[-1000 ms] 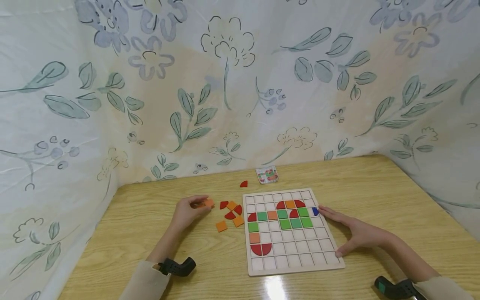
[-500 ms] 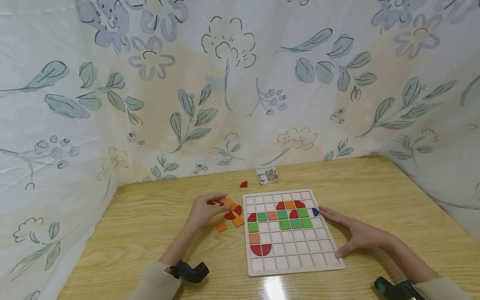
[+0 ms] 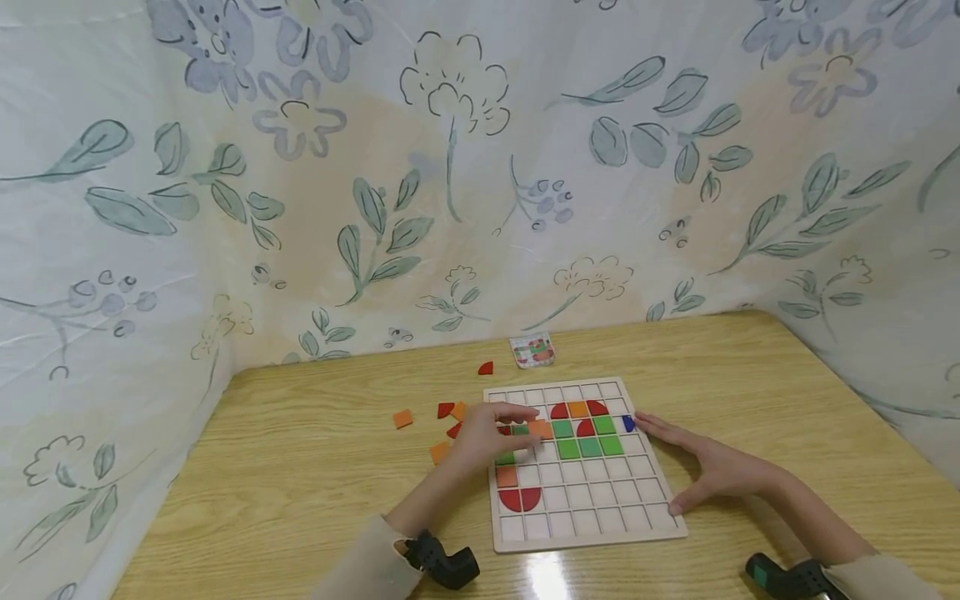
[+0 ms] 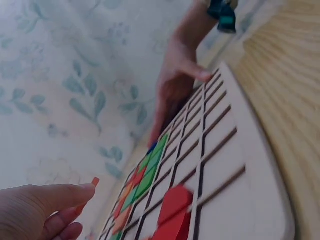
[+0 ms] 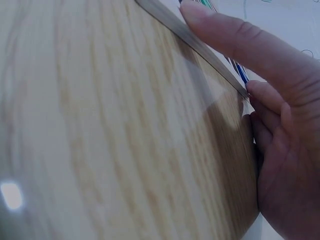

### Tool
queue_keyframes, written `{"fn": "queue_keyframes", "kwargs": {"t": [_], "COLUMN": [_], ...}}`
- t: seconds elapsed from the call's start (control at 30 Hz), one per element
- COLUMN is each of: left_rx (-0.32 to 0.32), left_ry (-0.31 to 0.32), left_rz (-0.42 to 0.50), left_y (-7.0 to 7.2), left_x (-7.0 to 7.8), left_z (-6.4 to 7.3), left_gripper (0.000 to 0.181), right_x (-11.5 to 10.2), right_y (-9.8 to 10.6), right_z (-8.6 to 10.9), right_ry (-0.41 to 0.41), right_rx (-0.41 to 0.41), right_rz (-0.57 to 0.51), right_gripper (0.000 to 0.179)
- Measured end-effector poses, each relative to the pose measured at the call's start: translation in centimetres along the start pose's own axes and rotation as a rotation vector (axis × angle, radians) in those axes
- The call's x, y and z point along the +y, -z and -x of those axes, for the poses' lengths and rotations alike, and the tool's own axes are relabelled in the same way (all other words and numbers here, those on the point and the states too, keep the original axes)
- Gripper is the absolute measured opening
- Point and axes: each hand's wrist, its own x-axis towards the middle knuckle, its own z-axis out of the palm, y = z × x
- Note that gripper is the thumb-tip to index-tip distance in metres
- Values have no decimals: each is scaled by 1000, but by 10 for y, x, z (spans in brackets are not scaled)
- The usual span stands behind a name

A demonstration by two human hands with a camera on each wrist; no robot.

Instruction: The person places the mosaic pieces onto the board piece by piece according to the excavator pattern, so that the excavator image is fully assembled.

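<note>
My left hand (image 3: 480, 437) reaches over the left part of a pale wooden grid board (image 3: 592, 527). Between thumb and fingers it pinches a thin orange square tile (image 4: 95, 182), seen nearly edge-on in the left wrist view. Red, green and orange pieces fill some of the board's cells, with two red quarter-circles (image 3: 521, 499) near the lower left. A small blue piece (image 3: 628, 423) lies at the right side. My right hand (image 3: 723, 462) rests along the board's right edge, thumb (image 5: 200, 17) near the lower corner and straight fingers farther up.
Left of the board, loose red and orange pieces (image 3: 440, 452) lie partly hidden by my left hand. One orange square (image 3: 402, 418) sits farther left. Behind the board are a red quarter-circle (image 3: 486, 367) and a small patterned card (image 3: 532, 350). Floral cloth (image 3: 465, 183) hangs behind the table.
My left hand has carried the orange tile rightward from beside the loose pieces to over the board. The orange square it covered now shows. My right hand has stayed still.
</note>
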Motion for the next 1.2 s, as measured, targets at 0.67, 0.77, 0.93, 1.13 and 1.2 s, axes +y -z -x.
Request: {"fn": "queue_keyframes", "kwargs": {"t": [0.67,0.77,0.93,1.13,1.2], "left_rx": [-129,-118,-122,-117,-121], "left_ry": [-253,-285,-338,-367,-371], "left_rz": [-455,-525,-602,-660,-681], "left_y": [-90,-95,-102,-106,-107], "left_x": [40,41,42,46,47], "left_z": [-37,-45,-52,-54,-54], "left_gripper": [27,24,22,21,21], "right_x": [-1,-2,-1,0,0], "right_y": [-1,0,0,2,2], "right_z": [0,0,-1,-1,0], "right_ry": [28,25,64,71,72], "right_rx": [17,34,20,36,40], "right_rz": [69,108,71,101,114], "right_gripper": [104,104,104,105,105]}}
